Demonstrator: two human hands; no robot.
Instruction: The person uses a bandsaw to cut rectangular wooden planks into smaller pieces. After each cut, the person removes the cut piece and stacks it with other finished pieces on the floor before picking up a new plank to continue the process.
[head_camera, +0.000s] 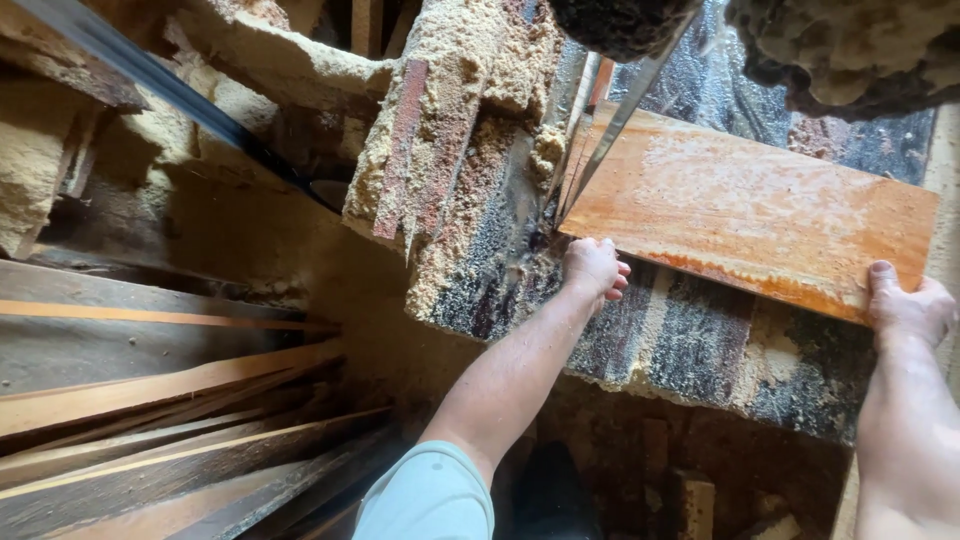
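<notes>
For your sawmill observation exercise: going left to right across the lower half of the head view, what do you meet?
Stack of thin wood strips → pale sleeve → left hand at the orange board's near corner → sawdust-caked table edge → right hand on the orange board.

Sawmill workshop, saw blade (620, 110), sawdust-caked table (690, 340), stacked wood offcuts (170, 400)

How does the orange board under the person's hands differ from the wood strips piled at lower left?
The orange board is wide, reddish and dusted with sawdust; the strips are narrow, paler brown-grey and mostly bare. The board lies flat on the saw table, gripped by the left hand and right hand; the strips lie loose, overlapping, untouched. Both are sawn wood.
</notes>
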